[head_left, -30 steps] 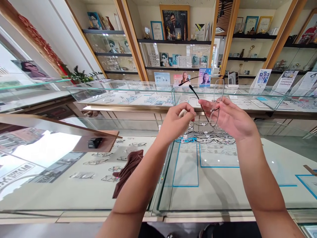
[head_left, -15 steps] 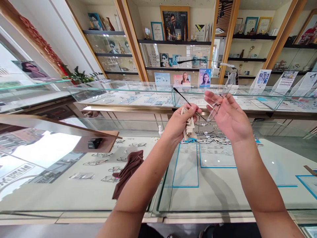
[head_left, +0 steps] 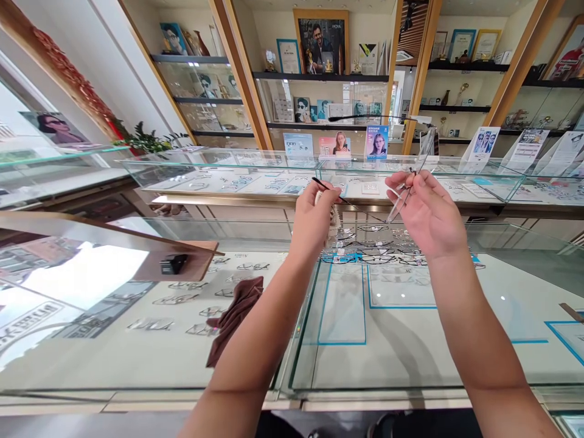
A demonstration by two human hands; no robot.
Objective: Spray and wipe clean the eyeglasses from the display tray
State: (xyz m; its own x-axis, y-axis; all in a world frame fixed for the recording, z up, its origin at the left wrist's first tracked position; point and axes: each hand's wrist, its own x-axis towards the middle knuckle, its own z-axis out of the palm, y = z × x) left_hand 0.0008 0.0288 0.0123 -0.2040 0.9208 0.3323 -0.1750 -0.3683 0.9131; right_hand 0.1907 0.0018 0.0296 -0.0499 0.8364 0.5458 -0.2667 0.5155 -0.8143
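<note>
I hold a pair of thin-framed eyeglasses [head_left: 395, 208] in the air above the glass counter. My right hand [head_left: 435, 222] pinches the frame near the bridge between thumb and fingers, with the lenses seen nearly edge-on. My left hand [head_left: 309, 224] is closed on a cream cloth [head_left: 334, 230] and on one dark temple, close to its tip, which pokes out past the fingers. The other temple, dark-tipped, stretches leftward above both hands. Part of the cloth is hidden in the left palm.
Below is a glass display case [head_left: 401, 359] with rows of eyeglasses and blue-edged panels. A brown cloth [head_left: 237, 313] lies at left, near a tilted mirror [head_left: 68, 267] with a wooden edge. Another glass showcase [head_left: 255, 182] runs across behind, with shelves beyond.
My left hand has slid left along the temple with the cloth, toward the tip. The right hand has barely moved, and the glasses have turned slightly.
</note>
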